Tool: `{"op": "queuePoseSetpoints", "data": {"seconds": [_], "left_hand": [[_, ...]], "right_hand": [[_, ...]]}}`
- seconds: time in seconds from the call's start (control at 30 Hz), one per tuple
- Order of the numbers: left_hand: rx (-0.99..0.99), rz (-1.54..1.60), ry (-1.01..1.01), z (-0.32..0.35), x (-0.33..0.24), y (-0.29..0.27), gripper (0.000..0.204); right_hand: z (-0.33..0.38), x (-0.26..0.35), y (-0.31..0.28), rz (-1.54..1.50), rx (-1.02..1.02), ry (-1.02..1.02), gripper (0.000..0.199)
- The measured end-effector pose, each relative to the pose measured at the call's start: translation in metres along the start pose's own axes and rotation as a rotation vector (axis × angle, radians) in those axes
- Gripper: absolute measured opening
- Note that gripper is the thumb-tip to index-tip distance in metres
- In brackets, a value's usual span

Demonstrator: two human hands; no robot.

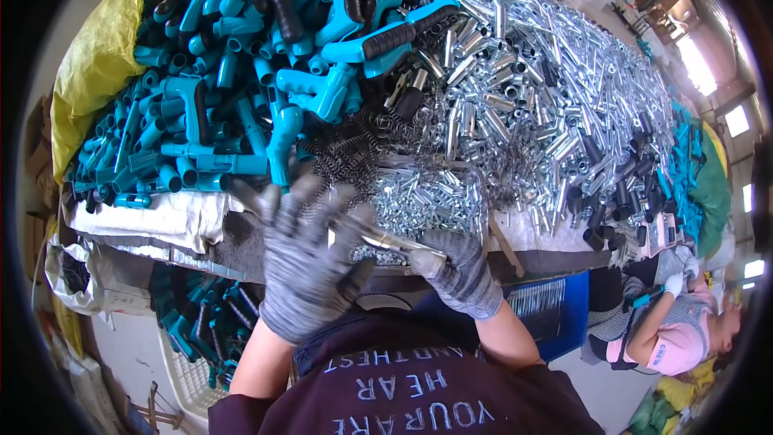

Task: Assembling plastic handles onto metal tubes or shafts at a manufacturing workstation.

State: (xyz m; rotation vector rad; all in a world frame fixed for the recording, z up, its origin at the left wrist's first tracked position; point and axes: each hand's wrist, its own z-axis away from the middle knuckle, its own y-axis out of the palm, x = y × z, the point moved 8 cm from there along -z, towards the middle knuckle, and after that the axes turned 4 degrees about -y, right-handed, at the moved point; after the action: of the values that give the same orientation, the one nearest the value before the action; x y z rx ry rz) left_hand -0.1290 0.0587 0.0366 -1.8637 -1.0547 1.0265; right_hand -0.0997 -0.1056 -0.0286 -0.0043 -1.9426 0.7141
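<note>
Grey knitted gloves cover both of my hands. My left hand [310, 254] is at the table's near edge with its fingers stretched and spread, some blurred. Closed around the wider end of a slim silvery metal rod [385, 238], my right hand [463, 270] is a little to the right. The rod slants up toward my left fingers; whether they touch it I cannot tell. Beyond the left fingertips lies a pile of teal plastic handles [326, 93], some with black grips. A tray of small metal pins [427, 200] sits just beyond the rod.
Shiny metal tubes and rods [515, 97] are heaped at the right, dark springs [346, 153] between the heaps. A yellow sack [101, 72] edges the left. Below the table stand a cream crate [189, 370] with teal parts and a blue bin [570, 314]. A co-worker [676, 322] is at the right.
</note>
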Motion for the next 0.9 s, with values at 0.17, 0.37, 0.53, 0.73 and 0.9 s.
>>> {"op": "queuePoseSetpoints", "data": {"seconds": [0.17, 0.37, 0.53, 0.73, 0.9], "left_hand": [[0.105, 0.238, -0.085, 0.027, 0.021, 0.041, 0.034], [-0.098, 0.857, -0.622, 0.084, 0.111, 0.094, 0.028], [-0.112, 0.889, -0.631, 0.086, 0.115, 0.096, 0.027], [-0.088, 0.933, -0.663, 0.092, 0.12, 0.102, 0.028], [-0.049, 0.983, -0.746, 0.093, 0.121, 0.108, 0.028]], "right_hand": [[-0.017, -0.011, -0.001, 0.197, 0.124, 0.016, 0.028], [-0.051, -0.061, -0.027, 0.731, -0.113, 0.212, 0.042], [-0.079, -0.069, -0.072, 0.506, -0.237, 0.138, 0.025], [-0.112, -0.094, -0.116, -0.005, -0.343, 0.341, 0.029], [-0.126, -0.074, -0.146, 0.322, -0.502, 0.094, 0.028]]}}
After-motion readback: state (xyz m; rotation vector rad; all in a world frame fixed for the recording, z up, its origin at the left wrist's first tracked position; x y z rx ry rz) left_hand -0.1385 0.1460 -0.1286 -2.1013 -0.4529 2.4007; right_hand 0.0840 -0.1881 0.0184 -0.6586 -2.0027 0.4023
